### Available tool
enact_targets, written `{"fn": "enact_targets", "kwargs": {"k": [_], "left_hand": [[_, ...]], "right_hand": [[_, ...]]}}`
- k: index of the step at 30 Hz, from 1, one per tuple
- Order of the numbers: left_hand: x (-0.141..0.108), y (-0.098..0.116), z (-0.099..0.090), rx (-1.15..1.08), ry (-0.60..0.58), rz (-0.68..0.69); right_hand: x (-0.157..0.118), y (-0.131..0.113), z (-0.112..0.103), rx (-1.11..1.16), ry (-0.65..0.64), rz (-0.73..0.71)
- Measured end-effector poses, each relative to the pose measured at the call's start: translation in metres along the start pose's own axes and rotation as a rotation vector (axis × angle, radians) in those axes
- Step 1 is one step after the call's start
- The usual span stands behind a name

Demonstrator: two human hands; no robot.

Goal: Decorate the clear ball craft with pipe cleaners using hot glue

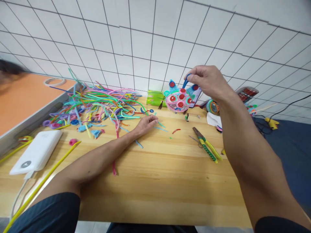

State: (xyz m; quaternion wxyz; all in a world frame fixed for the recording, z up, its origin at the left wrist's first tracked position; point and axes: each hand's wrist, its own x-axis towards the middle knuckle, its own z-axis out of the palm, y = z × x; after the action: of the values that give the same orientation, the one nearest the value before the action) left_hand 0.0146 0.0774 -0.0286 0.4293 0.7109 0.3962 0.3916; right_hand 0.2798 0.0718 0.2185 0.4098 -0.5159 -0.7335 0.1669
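My right hand (204, 79) is raised, pinching the dark blue loop (186, 80) of a pipe-cleaner ornament. The ornament (179, 98) hangs in front of the tiled wall: a pink-edged face with red round spots, blue ears with red centres, green bits at the sides and dark tassels. Low over the table, my left hand (146, 124) has its fingers curled together. Thin teal pipe-cleaner pieces (160, 129) lie by its fingertips; whether it grips one is hidden. A large heap of coloured pipe cleaners (104, 100) spreads to its left.
Yellow-and-green pliers (207, 145) lie on the wooden table (155, 181) at right. A green packet (155, 98) and a phone (196, 97) stand by the wall. At left are a white power bank (36, 152) with a cable and a long yellow pipe cleaner (46, 181).
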Motion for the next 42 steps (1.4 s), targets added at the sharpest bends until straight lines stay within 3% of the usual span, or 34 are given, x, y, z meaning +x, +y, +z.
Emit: {"fn": "enact_targets", "kwargs": {"k": [13, 30, 35, 42], "left_hand": [[-0.002, 0.002, 0.000, -0.006, 0.007, 0.004], [0.002, -0.004, -0.008, -0.135, 0.124, -0.085], [0.000, 0.000, -0.009, -0.138, 0.109, -0.087], [0.001, 0.003, -0.009, -0.161, 0.063, -0.060]], "right_hand": [[-0.011, -0.006, -0.002, -0.046, 0.014, 0.001], [-0.043, -0.004, 0.037, -0.204, -0.039, -0.120], [-0.044, 0.000, 0.045, -0.354, -0.049, -0.156], [-0.044, -0.001, 0.042, -0.390, -0.026, -0.156]]}}
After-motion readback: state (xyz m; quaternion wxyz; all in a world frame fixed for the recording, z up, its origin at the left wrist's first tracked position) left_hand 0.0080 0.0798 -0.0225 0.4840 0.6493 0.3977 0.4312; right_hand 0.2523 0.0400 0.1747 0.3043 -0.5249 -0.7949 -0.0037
